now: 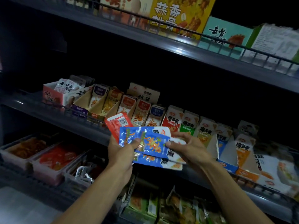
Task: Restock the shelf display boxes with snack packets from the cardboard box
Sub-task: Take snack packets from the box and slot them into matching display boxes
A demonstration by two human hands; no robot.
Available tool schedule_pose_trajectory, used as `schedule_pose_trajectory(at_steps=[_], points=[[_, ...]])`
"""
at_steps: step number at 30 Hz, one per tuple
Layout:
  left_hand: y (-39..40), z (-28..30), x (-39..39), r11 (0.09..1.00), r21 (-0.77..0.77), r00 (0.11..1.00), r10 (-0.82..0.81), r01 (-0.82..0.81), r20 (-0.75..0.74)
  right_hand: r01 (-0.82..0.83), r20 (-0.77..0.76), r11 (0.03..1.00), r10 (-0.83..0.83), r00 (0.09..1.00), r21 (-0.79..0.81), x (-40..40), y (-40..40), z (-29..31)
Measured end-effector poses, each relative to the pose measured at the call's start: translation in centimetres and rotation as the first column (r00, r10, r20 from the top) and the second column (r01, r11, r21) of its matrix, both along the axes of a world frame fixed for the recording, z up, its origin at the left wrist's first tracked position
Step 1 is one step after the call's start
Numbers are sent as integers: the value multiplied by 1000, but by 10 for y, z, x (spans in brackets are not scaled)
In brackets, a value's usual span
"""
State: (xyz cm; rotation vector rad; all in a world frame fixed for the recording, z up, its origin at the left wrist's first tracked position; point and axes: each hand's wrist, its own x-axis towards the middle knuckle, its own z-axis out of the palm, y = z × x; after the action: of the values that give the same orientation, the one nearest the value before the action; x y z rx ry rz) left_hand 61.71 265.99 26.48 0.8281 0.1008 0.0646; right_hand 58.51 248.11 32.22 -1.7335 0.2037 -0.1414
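Head view: I see both hands raised in front of the middle shelf (90, 126), holding together a small fan of snack packets. My left hand (123, 152) grips the left side of the fan; its thumb lies on top of the blue packets (150, 143) and the other fingers curl under them. In the same grip, behind the blue ones, there is a red packet (115, 125) with a barcode, and it sticks up above the left hand. My right hand (189, 147) pinches the right edge of the top blue packet, thumb on the front side, fingers behind. The blue packets overlap each other, and I cannot tell how many they are.

Just beyond the hands, on the middle shelf, stands a row of display boxes (171, 122). The boxes right above the hands are full with upright packets. To the right of the right hand a blue box (226, 152) looks almost empty inside, with the orange box (244, 151) just beside it. Far to the left of the left hand there is a pink box (53, 97) with white packets.

Below the left hand, on the lower shelf, lie trays (24, 160) with red and orange packets. Above both hands, the top shelf (178, 46) carries big cartons behind a wire rail. The cardboard box is not in view.
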Motion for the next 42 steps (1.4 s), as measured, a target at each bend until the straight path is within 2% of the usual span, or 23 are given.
schedule_pose_trajectory(at_steps=[2, 5, 8, 12, 16, 18, 21, 26, 29, 33, 35, 38, 42], points=[[-5, 3, 0, 994, -58, 995, 95, -97, -43, 167, 58, 986, -167, 984, 11, -2, 0, -12], [-16, 7, -5, 994, -57, 995, 93, -94, -25, 172, 5, 970, -176, 984, 174, -5, 10, -25], [-27, 6, -10, 998, -37, 999, -48, 48, 9, 165, 36, 930, -186, 982, 328, -1, 10, -18], [-33, 8, -17, 953, -18, 953, -300, 301, 42, 182, 58, 916, -216, 975, 356, -7, -2, -2], [-35, 16, -26, 835, 35, 834, -550, 549, 39, 146, 103, 935, -189, 977, 324, -14, -22, 6], [-39, 20, -29, 793, 104, 794, -606, 600, 41, 142, 131, 944, -187, 974, 297, -21, -32, 12], [-50, 21, -30, 818, 167, 818, -568, 550, 88, 98, 128, 979, -121, 984, 178, -30, -47, 18], [-70, 27, -27, 835, 238, 833, -534, 495, 142, 103, 6, 992, -102, 995, -71, -38, -71, 19], [-80, 31, -29, 813, 254, 807, -569, 523, 159, 142, 53, 987, -139, 989, -71, -41, -87, 19], [-94, 34, -32, 760, 330, 761, -629, 560, 158, 240, 214, 970, -227, 950, -36, -46, -104, 23], [-103, 36, -31, 761, 350, 769, -621, 546, 150, 252, 263, 966, -228, 938, -61, -50, -113, 26], [-115, 41, -26, 802, 317, 802, -573, 507, 168, 176, 208, 974, -144, 967, -144, -58, -129, 30], [-121, 44, -24, 786, 372, 797, -580, 494, 169, 89, 122, 981, -68, 990, -172, -66, -143, 35]])
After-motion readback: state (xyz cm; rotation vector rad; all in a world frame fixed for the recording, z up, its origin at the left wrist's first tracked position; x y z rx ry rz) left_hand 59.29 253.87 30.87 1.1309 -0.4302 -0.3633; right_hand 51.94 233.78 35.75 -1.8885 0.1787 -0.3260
